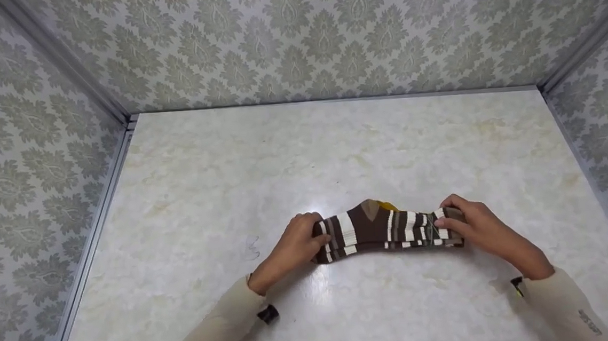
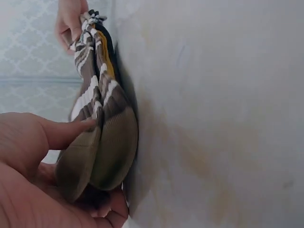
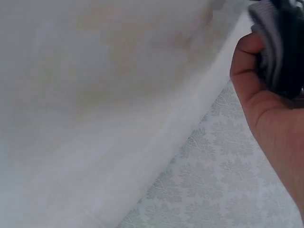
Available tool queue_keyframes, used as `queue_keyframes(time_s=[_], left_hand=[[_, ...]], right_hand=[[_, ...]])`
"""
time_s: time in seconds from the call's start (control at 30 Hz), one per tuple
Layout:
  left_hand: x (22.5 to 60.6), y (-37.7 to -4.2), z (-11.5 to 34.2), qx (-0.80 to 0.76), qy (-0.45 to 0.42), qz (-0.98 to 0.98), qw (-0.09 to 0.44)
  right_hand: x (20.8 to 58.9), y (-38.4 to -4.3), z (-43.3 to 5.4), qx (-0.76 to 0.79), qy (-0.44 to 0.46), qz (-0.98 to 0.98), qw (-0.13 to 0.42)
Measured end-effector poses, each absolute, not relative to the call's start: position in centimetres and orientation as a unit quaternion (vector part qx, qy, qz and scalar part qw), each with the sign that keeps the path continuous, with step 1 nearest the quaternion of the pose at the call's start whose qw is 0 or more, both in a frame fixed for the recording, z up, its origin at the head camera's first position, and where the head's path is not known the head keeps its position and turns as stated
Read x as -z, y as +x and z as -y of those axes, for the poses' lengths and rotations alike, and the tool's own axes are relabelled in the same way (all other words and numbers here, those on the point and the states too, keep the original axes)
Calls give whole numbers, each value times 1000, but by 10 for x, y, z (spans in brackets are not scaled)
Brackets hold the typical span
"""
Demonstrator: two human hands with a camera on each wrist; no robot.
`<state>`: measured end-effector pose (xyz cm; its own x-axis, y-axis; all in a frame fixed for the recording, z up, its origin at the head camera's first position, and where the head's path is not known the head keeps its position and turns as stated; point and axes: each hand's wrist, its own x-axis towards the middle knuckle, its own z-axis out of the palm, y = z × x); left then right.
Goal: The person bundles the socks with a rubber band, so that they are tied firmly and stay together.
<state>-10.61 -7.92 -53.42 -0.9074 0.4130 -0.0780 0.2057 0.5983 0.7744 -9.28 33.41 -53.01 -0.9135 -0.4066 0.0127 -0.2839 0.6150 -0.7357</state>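
Observation:
A stack of striped socks [image 1: 373, 235], dark brown with white and tan bands, lies lengthwise between both hands. A strip of yellow sock [image 1: 388, 206] shows behind the heel, and a thin dark green tie [image 1: 430, 231] crosses the stack near its right end. My left hand [image 1: 294, 242] grips the left end; in the left wrist view its thumb lies on top of the brown toes [image 2: 116, 147], with fingers curled beneath. The right end is gripped by my right hand [image 1: 482, 227], thumb on the near face. In the right wrist view, that hand's fingers curl round the dark sock ends [image 3: 280, 52].
The socks are over a pale marbled table [image 1: 218, 171]. Patterned panels, including the back wall [image 1: 294, 37] and left wall [image 1: 5, 186], enclose it on three sides. Small black objects sit at the left cuff [image 1: 267, 314] and the right cuff [image 1: 517, 286].

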Motion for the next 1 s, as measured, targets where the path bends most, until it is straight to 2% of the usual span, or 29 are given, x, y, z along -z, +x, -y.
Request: queue_keyframes(time_s=[0.2, 0.43, 0.63, 0.7, 0.87, 1.0], left_hand=[[528, -130, 101, -490, 99, -858, 120], [521, -167, 112, -494, 42, -863, 95], [532, -193, 114, -485, 6, -871, 82], [546, -201, 116, -486, 8, -871, 73], [555, -206, 116, -469, 29, -881, 55], [546, -199, 129, -446, 56, -893, 20]], right_hand=[[531, -115, -322, 387, -230, -893, 29], [524, -153, -304, 371, -185, -908, 61], [532, -180, -293, 381, -162, -908, 62], [537, -186, -290, 381, -150, -910, 65], [545, -192, -288, 358, -120, -922, 83], [538, -187, -299, 337, -113, -933, 50]])
